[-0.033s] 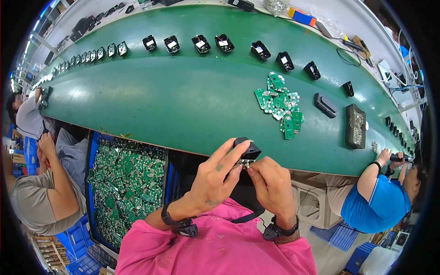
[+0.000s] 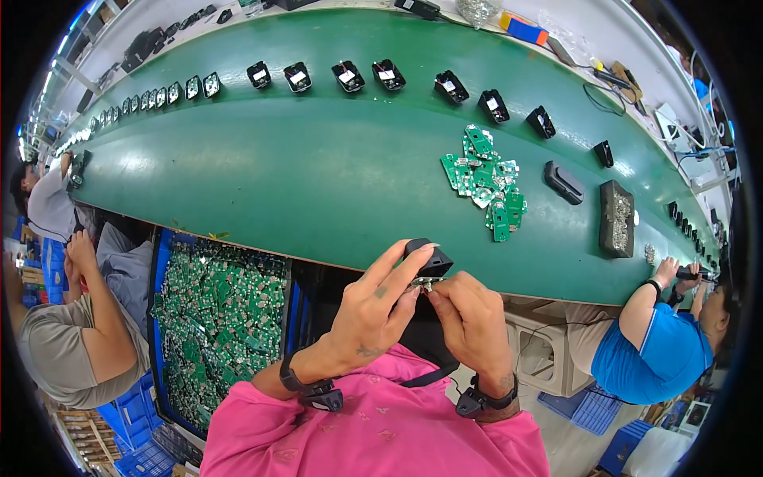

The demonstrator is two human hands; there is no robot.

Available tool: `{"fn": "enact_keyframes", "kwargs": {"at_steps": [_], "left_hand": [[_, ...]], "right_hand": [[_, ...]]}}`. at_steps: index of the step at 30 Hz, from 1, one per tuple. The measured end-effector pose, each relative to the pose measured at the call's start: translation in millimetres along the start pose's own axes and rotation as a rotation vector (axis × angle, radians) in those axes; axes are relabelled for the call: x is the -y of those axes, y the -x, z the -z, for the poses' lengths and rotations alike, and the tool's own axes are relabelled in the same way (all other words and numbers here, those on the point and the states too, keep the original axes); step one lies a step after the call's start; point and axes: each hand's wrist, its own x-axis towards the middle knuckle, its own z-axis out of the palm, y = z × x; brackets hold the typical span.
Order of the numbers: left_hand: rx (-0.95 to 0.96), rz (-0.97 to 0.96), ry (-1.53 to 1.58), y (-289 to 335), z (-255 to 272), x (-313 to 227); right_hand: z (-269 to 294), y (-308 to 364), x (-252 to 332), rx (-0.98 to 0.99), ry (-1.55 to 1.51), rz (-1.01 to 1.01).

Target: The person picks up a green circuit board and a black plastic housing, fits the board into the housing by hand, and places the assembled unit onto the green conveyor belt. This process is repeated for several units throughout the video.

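Observation:
My left hand [image 2: 369, 312] is closed around a black plastic housing [image 2: 435, 261] at the front edge of the green table. At the housing's near side a small circuit board [image 2: 429, 280] shows between my fingertips. The fingers of my right hand [image 2: 473, 318] are pinched together against this board; anything small inside the pinch is hidden. Beyond my hands lies a loose pile of green circuit boards [image 2: 485, 179]. To its right sit a closed black case [image 2: 564, 183] and a dark block-shaped tray [image 2: 608, 246] filled with small metal parts.
Open black housings [image 2: 348, 76] stand in a row along the far side of the green table [image 2: 278, 167]. A blue-rimmed bin [image 2: 159, 334] full of circuit boards is at my left. Co-workers sit on both sides; one in a blue shirt [image 2: 660, 350] is at right, near a beige stool [image 2: 548, 350].

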Motion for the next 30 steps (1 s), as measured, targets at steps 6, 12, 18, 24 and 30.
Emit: {"fn": "enact_keyframes", "kwargs": {"at_steps": [6,12,18,24,30], "left_hand": [[-0.012,-0.054,-0.034,0,-6,3],[-0.063,-0.13,-0.214,5,-18,9],[-0.074,0.111,0.115,9,-19,28],[0.122,0.429,0.603,8,1,25],[0.108,0.34,0.488,8,2,38]], "right_hand": [[4,-1,0,0.014,-0.05,-0.048],[-9,-1,-4,-0.092,0.026,-0.028],[-28,2,-17,-0.145,-0.024,-0.136],[-39,9,-29,-0.183,-0.451,-0.451],[-55,7,-18,-0.379,-0.824,-0.433]]}}
